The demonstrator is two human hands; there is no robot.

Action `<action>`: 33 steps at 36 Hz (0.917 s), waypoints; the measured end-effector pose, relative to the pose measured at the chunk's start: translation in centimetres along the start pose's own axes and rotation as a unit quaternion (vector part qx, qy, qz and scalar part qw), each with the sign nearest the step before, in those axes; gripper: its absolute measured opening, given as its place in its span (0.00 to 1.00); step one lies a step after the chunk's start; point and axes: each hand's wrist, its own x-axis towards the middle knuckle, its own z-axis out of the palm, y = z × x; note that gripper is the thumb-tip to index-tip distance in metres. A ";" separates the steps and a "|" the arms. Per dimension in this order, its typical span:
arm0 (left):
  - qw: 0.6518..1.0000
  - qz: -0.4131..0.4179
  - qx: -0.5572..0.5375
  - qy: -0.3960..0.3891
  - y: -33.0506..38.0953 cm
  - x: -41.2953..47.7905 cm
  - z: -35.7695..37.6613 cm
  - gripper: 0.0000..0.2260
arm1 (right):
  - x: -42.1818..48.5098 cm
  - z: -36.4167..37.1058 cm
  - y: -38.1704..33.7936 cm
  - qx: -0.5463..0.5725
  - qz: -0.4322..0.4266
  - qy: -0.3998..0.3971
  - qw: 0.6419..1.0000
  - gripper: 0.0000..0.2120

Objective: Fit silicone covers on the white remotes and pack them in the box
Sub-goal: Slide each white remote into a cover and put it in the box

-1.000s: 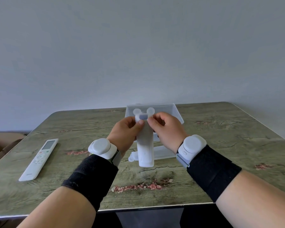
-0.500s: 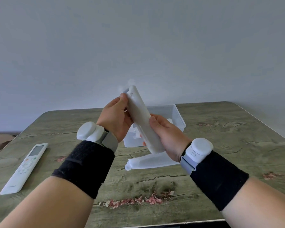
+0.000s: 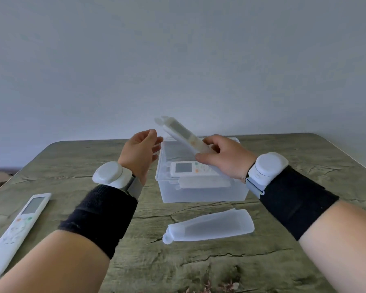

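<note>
My right hand (image 3: 222, 158) grips the lower end of a white remote in its translucent silicone cover (image 3: 181, 133), tilted up to the left above the clear plastic box (image 3: 201, 193). My left hand (image 3: 141, 154) hovers just left of it with relaxed fingers, touching nothing. Inside the box lies a covered remote (image 3: 190, 169), screen up, on top of other covered ones. An empty silicone cover (image 3: 209, 227) lies on the table in front of the box. A bare white remote (image 3: 19, 229) lies at the left.
The wooden table (image 3: 304, 157) ends close to a plain grey wall behind the box. Its left edge runs just beyond the bare remote, and its right side holds nothing. Both wrists carry black bands with white sensor pucks.
My left hand has let go of the covered remote and opened. My right hand now holds it alone, still over the box. The view has moved closer to the box.
</note>
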 end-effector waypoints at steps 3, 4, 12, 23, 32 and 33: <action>0.999 0.005 0.030 0.019 -1.0 0.6 -0.2 0.04 | 0.9 -0.4 0.5 -0.067 -0.006 -0.018 0.998 0.24; 0.999 0.005 0.039 0.023 -1.4 1.0 -0.3 0.05 | 1.5 -0.4 0.7 -0.088 -0.001 -0.024 0.996 0.24; 0.993 -0.012 0.116 0.004 -4.2 2.5 -0.9 0.07 | 3.5 0.0 2.2 -0.319 0.019 -0.109 0.941 0.28; 0.992 -0.046 0.114 -0.026 -6.0 3.2 -0.5 0.06 | 4.5 0.4 0.8 -0.447 0.037 -0.264 0.854 0.35; 0.993 -0.050 0.105 -0.013 -6.2 2.9 -0.5 0.11 | 4.3 1.0 -0.5 -0.501 0.059 -0.290 0.813 0.31; 0.993 -0.047 0.103 -0.013 -6.2 2.8 -0.5 0.10 | 4.3 1.1 -0.7 -0.507 0.069 -0.297 0.806 0.31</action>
